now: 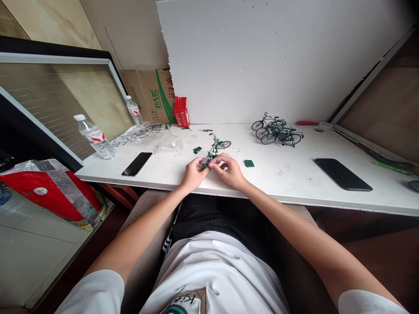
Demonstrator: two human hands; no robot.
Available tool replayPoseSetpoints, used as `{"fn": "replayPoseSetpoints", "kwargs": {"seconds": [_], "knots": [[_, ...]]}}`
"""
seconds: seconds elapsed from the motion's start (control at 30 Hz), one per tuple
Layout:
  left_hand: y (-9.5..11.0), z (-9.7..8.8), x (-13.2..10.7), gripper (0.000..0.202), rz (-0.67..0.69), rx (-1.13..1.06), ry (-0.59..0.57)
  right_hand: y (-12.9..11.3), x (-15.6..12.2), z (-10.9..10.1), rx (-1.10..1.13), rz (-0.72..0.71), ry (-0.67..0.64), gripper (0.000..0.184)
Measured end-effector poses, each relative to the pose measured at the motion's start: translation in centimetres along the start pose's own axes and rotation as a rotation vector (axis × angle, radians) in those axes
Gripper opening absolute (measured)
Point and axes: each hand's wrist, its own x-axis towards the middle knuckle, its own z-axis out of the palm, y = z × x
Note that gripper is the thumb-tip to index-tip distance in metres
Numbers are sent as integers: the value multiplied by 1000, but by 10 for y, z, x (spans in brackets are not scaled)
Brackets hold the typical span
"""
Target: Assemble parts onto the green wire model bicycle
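Note:
A small green model bicycle (214, 148) is tilted on the white table, its near end between my two hands. My left hand (195, 171) is closed on that end from the left. From the right, my right hand (226, 169) pinches at the same end; whether its fingertips hold the bicycle or a tiny part on it I cannot make out. A small dark green piece (197, 150) lies just left of the bicycle. To the right of my right hand rests a flat green rectangular part (249, 163).
Several finished model bicycles (278, 131) stand at the back right. A black phone (343, 174) lies at right, another phone (136, 164) at left. Beyond it are water bottles (98, 138), plastic bags with thin black part frames (144, 133), a red box (181, 112) and a cardboard carton (150, 93).

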Motion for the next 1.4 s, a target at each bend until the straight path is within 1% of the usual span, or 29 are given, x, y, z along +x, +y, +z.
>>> {"fn": "replayPoseSetpoints", "kwargs": {"seconds": [0.33, 0.57, 1.07, 1.2, 1.4], "knots": [[2, 2, -3, 40, -10, 20, -1, -1, 0, 1, 0, 16, 2, 33], [0, 2, -3, 38, -4, 38, 1, 0, -1, 0, 28, 15, -4, 29], [-1, 2, -3, 38, -13, 4, 2, -1, -1, 0, -3, -4, -23, 25], [0, 2, -3, 38, -13, 23, 0, 0, -1, 0, 12, 21, -19, 25], [0, 2, -3, 36, -11, 31, 7, 2, -1, 0, 20, 34, -26, 29]]}}
